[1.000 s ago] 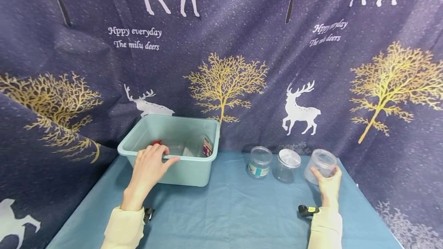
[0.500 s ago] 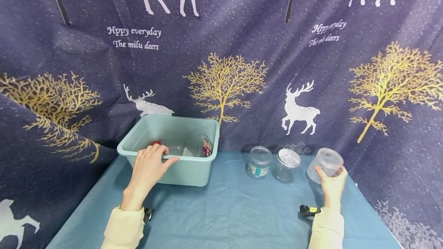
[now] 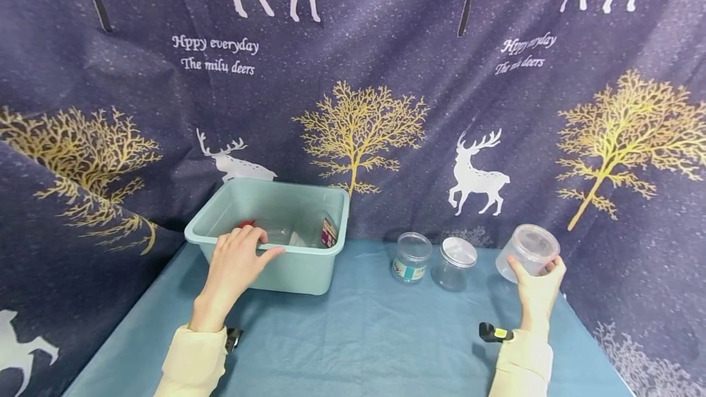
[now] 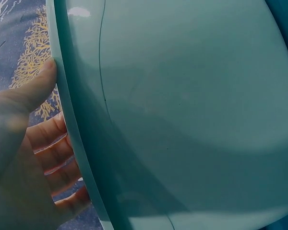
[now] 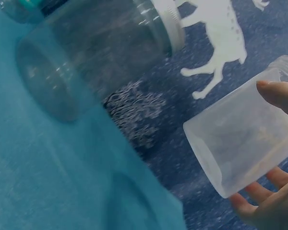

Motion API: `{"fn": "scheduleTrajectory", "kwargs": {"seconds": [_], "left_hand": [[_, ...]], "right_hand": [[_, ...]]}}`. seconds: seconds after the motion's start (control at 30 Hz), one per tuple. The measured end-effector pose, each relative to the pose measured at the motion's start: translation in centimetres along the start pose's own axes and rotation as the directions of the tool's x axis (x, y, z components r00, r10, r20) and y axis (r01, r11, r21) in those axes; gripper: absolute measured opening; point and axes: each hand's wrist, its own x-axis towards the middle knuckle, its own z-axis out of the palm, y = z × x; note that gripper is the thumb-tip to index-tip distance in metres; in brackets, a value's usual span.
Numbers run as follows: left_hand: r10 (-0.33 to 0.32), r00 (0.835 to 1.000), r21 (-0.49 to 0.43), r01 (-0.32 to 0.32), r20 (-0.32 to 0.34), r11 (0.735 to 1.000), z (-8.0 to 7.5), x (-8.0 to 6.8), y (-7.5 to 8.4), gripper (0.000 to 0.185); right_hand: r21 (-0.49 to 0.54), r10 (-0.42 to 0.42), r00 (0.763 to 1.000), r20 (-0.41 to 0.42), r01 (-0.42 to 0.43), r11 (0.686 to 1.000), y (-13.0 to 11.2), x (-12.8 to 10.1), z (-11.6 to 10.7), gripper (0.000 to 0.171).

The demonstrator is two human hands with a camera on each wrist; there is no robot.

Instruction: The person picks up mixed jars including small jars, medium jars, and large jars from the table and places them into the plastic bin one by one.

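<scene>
My right hand grips a frosted clear plastic jar around its side. In the right wrist view the jar is raised off the table and tilted, its threaded neck toward the upper right; I see no lid on it. My left hand lies at the near rim of a green plastic bin, fingers hooked over the edge and thumb along it. The left wrist view shows the thumb against the bin's rim, with the fingertips hidden behind it.
A labelled clear jar and a clear jar with a silver lid stand left of the raised one. Inside the bin lie a red thing and a clear container with a dark label. A patterned curtain hangs behind the table.
My right hand has lifted the jar up and to the right, away from the lidded jar. The left hand has stayed at the bin's rim.
</scene>
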Motion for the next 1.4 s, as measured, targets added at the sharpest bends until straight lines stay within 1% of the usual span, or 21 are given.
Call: {"fn": "scheduleTrajectory", "kwargs": {"seconds": [0.17,0.33,0.53,0.73,0.97,1.17,1.4], "left_hand": [[-0.001,1.000,0.003,0.001,-0.005,1.000,0.0,-0.1,-0.1,0.037],[0.011,1.000,0.010,-0.011,-0.023,1.000,0.2,-0.2,-0.2,0.039],[0.007,1.000,0.009,-0.007,-0.020,1.000,0.2,-0.2,-0.1,0.038],[0.012,1.000,0.011,-0.012,-0.027,1.000,0.2,-0.1,-0.1,0.038],[0.008,1.000,0.001,-0.008,-0.022,1.000,0.3,-0.1,-0.2,0.039],[0.006,1.000,0.008,-0.006,-0.016,1.000,0.4,0.0,-0.3,0.039],[0.008,1.000,0.011,-0.008,-0.017,1.000,0.4,-0.1,-0.4,0.040]], "right_hand": [[0.033,-0.061,0.998,-0.024,0.062,0.998,-1.8,-0.5,0.2,0.095],[0.078,-0.121,0.992,-0.023,0.122,0.989,-3.2,-0.9,0.3,0.093],[0.118,-0.142,0.990,-0.006,0.142,0.983,-4.7,-1.4,0.6,0.094],[0.112,-0.186,0.983,-0.001,0.185,0.976,-5.6,-2.0,1.0,0.093],[0.093,-0.259,0.965,0.043,0.254,0.963,-6.6,-2.8,1.9,0.093],[0.087,-0.297,0.951,0.086,0.290,0.953,-7.2,-3.4,2.6,0.095],[0.106,-0.339,0.933,0.125,0.327,0.939,-7.7,-4.0,3.5,0.095]]}}
